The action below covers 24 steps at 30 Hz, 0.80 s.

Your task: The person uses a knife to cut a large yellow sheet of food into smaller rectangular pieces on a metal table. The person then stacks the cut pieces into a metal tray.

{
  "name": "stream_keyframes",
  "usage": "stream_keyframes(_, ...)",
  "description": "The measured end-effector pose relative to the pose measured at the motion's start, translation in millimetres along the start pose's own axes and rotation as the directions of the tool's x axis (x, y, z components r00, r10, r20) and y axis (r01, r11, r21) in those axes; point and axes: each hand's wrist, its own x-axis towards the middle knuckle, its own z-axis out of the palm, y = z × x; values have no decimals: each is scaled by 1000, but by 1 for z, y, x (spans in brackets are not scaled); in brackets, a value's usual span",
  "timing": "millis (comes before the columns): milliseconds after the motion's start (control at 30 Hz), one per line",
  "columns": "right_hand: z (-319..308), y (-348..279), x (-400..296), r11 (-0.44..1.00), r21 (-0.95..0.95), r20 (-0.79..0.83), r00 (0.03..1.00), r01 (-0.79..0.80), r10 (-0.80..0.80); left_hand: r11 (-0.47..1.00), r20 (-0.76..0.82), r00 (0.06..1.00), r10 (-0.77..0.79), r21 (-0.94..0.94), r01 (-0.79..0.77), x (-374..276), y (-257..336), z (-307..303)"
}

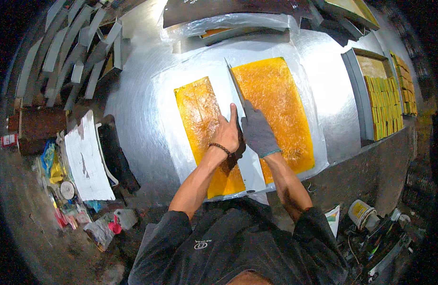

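My right hand point(258, 130), in a grey knit glove, grips a long knife point(236, 85) whose blade points away from me. The blade lies along the left edge of a wide orange-yellow slab point(276, 107) with a glossy, rough top. To its left is a narrower slab point(196, 103) of the same stuff, with a strip of bare sheet between the two. My bare left hand point(225, 133), a beaded bracelet at the wrist, rests over the narrow slab's right edge, its fingers spread and partly hidden. Clear plastic sheeting point(317, 146) lies under both slabs.
The metal table point(133, 107) carries a tray point(375, 66) of stacked yellow-green strips at right. Metal frames point(76, 71) are piled at far left, above a white board point(87, 160). Plastic-wrapped trays point(236, 23) stand at the back. A bucket point(361, 213) sits low right.
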Motion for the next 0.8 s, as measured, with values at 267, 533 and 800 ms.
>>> stream_keyframes(267,-1,-4,13,998,-39,36,998,-58,59,997,134,988,-80,1,80,3,2,-4)
stream_keyframes(533,2,-1,20,999,20,64,997,-50,49,998,123,991,-54,-10,56,3,4,-9)
stream_keyframes(800,-5,-1,-4,997,-44,94,994,-59,63,997,83,996,-41,63,36,6,-8,5)
